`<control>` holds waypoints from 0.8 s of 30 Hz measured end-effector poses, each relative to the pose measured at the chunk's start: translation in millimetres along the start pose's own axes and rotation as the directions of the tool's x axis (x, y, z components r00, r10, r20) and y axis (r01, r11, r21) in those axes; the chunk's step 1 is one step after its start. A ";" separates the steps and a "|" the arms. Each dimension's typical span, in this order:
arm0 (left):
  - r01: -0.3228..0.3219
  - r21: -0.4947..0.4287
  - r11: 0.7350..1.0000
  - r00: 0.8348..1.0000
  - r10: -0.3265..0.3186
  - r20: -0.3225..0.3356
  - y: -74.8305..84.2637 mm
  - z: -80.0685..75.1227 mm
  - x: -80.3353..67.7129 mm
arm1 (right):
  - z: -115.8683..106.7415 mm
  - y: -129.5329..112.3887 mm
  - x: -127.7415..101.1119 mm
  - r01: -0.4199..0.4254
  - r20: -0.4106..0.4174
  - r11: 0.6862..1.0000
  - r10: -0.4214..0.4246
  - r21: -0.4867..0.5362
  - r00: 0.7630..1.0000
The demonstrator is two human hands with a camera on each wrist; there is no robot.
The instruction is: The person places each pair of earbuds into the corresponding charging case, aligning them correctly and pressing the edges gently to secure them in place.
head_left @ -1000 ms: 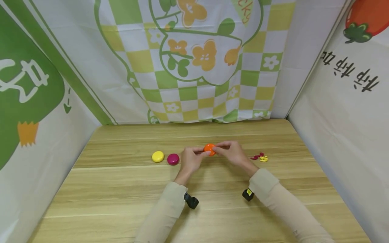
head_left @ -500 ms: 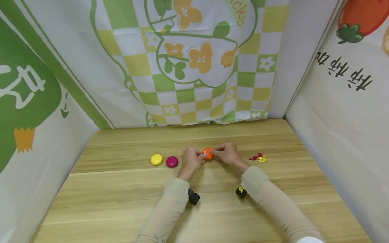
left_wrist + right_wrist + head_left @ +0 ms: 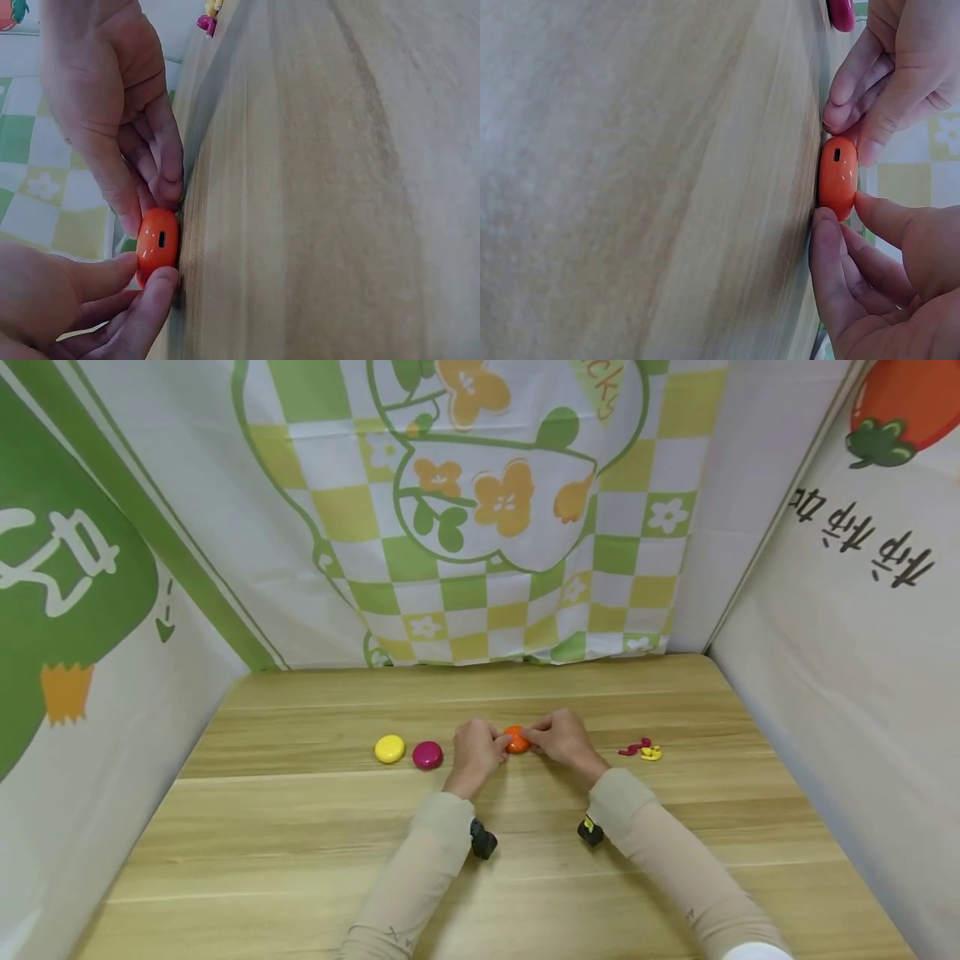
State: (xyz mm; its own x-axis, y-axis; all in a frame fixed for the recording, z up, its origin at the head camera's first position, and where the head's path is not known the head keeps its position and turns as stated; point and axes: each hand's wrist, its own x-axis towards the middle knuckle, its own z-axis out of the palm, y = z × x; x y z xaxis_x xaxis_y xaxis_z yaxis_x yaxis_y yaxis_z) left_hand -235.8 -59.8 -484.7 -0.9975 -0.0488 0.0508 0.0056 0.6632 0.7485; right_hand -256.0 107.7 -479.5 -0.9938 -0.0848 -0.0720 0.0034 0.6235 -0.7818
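Observation:
A glossy orange earbud case (image 3: 517,740) is level at the tabletop, with its dark charging-port slot showing in both wrist views. My left hand (image 3: 476,756) pinches its left edge between thumb and fingers. On the opposite edge my right hand (image 3: 566,743) grips it the same way. Left of my hands lie a magenta case (image 3: 427,755) and a yellow case (image 3: 389,748), side by side and apart. Small magenta earbuds (image 3: 634,747) and yellow earbuds (image 3: 652,753) lie close together to the right of my right hand.
The wooden table (image 3: 300,827) extends all around the hands. A checkered cloth (image 3: 495,602) hangs along its back edge, and printed white panels stand at both sides. Each wrist carries a small black camera, such as the left one (image 3: 482,840).
Both hands have brought the orange case down and slightly toward me, and it now sits flatter near the tabletop. The other cases and the earbuds have stayed in place.

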 end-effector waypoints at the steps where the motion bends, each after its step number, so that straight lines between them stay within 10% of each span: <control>1: -0.011 0.009 1.000 1.000 0.011 -0.006 -0.5 -0.2 -0.4 | 0.1 0.3 0.5 0.001 -0.002 1.000 -0.001 -0.007 1.000; 10: -0.106 0.032 0.994 0.994 0.107 -0.021 -5.4 -27.1 -16.4 | -3.1 -9.3 -3.6 0.040 -0.023 0.997 -0.042 -0.063 0.999; 24: -0.052 0.093 0.994 0.997 0.056 -0.046 -30.4 -98.0 -51.8 | 15.6 -59.6 -21.7 0.164 0.088 0.984 -0.158 -0.065 0.983</control>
State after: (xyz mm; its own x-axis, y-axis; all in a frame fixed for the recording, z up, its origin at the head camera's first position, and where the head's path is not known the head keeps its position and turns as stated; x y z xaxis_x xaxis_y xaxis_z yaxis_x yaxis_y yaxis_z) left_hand -177.4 -150.7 -445.4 -0.9914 -0.0456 0.1229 0.0507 0.7314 0.6800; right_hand -233.0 60.2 -441.0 -0.9681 -0.2507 -0.0019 -0.1669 0.6504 -0.7410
